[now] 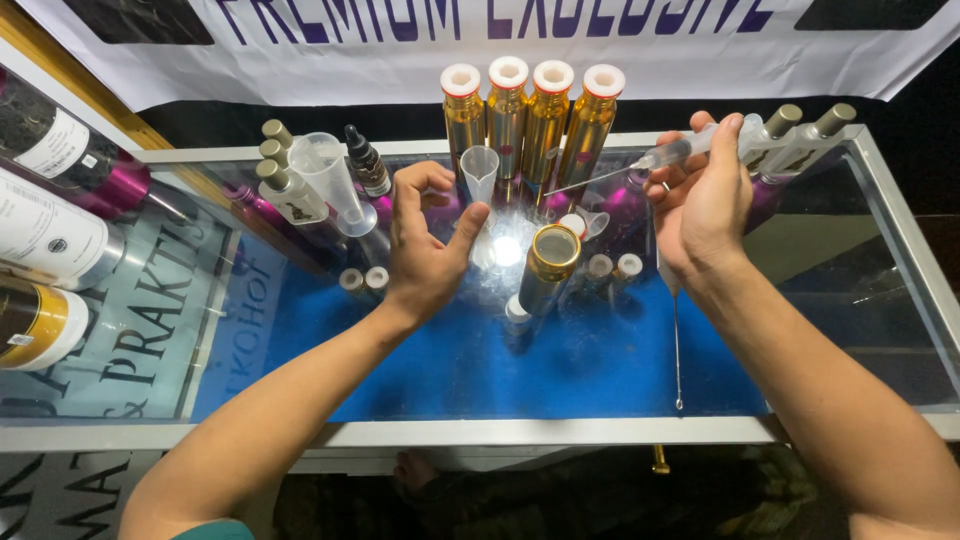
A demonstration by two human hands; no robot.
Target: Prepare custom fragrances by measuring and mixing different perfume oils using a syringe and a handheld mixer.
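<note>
Bright overhead light, white glare spot on glass counter (507,250), dark surroundings, edges bowed, sharp focus

Glass-topped display counter (900,300), white frame; white banner (600,50) behind; lamp glare on glass; dark surroundings

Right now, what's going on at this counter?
A person works over a glass counter. The right hand holds a clear syringe, its long needle pointing toward a row of four gold bottles. The left hand is open, empty, beside a small clear funnel. An open gold bottle stands between the hands.
</note>
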